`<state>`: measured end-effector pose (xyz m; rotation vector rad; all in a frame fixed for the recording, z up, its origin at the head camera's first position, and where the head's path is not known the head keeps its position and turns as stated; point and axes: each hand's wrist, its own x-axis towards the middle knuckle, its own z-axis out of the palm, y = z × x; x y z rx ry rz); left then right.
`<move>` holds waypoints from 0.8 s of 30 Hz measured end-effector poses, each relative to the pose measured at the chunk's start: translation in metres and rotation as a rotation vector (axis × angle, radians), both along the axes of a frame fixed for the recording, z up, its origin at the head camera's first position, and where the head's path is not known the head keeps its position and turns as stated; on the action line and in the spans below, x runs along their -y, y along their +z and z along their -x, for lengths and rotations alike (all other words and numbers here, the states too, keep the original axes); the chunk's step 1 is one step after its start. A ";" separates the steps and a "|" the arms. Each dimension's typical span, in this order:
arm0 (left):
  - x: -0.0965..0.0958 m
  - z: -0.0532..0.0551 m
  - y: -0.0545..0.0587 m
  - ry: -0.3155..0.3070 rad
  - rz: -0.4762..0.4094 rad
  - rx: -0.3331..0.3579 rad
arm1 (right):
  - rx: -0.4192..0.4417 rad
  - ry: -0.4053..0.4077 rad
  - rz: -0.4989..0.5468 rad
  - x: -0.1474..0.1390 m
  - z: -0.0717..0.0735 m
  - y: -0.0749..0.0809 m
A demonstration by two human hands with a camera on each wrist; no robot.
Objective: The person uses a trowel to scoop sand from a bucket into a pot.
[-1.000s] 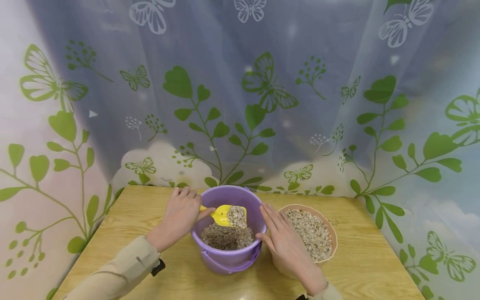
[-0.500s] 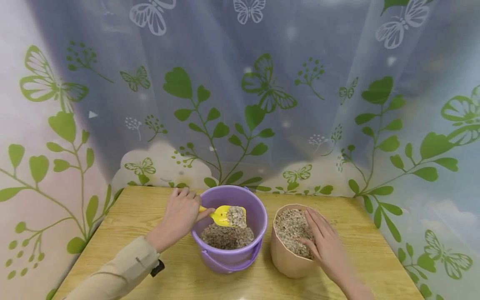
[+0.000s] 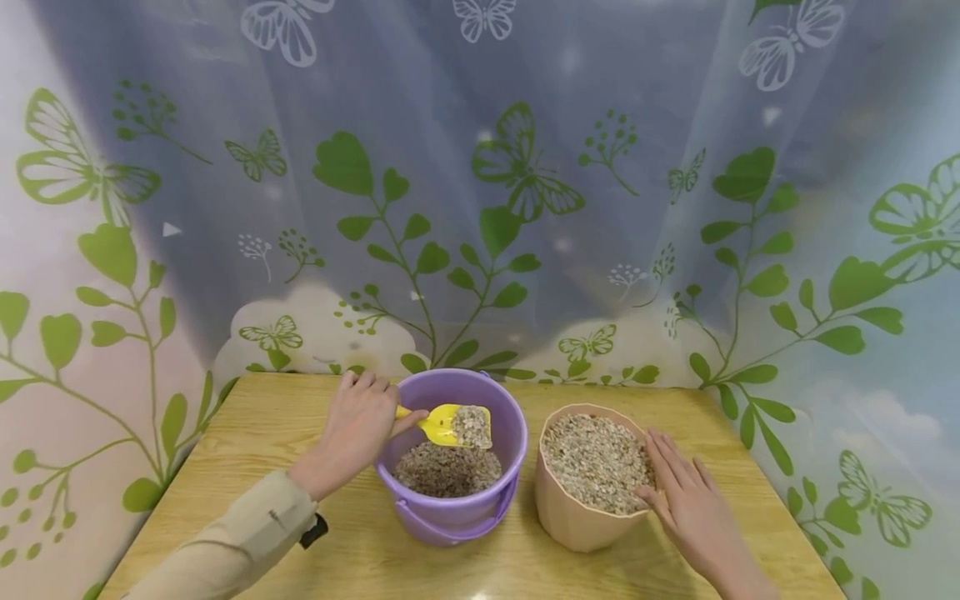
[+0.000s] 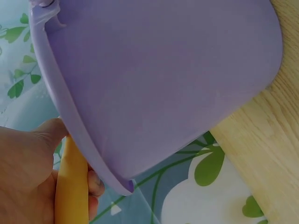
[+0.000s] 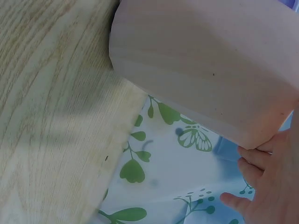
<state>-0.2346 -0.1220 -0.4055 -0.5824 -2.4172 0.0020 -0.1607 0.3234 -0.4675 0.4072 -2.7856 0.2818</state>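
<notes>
My left hand grips the handle of a yellow scoop at the left rim of a purple bucket. Pale gravel lies on the scoop's blade, above the darker gravel inside the bucket. In the left wrist view the fingers curl round the yellow handle beside the bucket wall. With its fingers fairly straight, my right hand touches the right rim of a peach-coloured pot, which is filled with pale gravel. In the right wrist view the pot's side hides its contents.
Both containers stand side by side on a wooden table, with a gap between them. A curtain printed with leaves and butterflies hangs behind the table's far edge. The bucket's purple handle hangs down at the front.
My right hand has left the bucket's right rim and moved right, over the pot, to the pot's far right side. The left hand still holds the loaded scoop over the bucket.
</notes>
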 end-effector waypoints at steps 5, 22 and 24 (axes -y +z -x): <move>-0.004 0.003 0.004 0.002 0.012 0.010 | -0.002 -0.005 -0.002 0.000 0.000 -0.001; -0.036 0.014 0.030 -0.050 0.021 0.059 | 0.021 -0.019 0.024 0.003 0.000 -0.002; -0.042 0.016 0.034 -0.058 0.023 0.075 | 0.016 -0.016 0.032 0.004 0.000 -0.003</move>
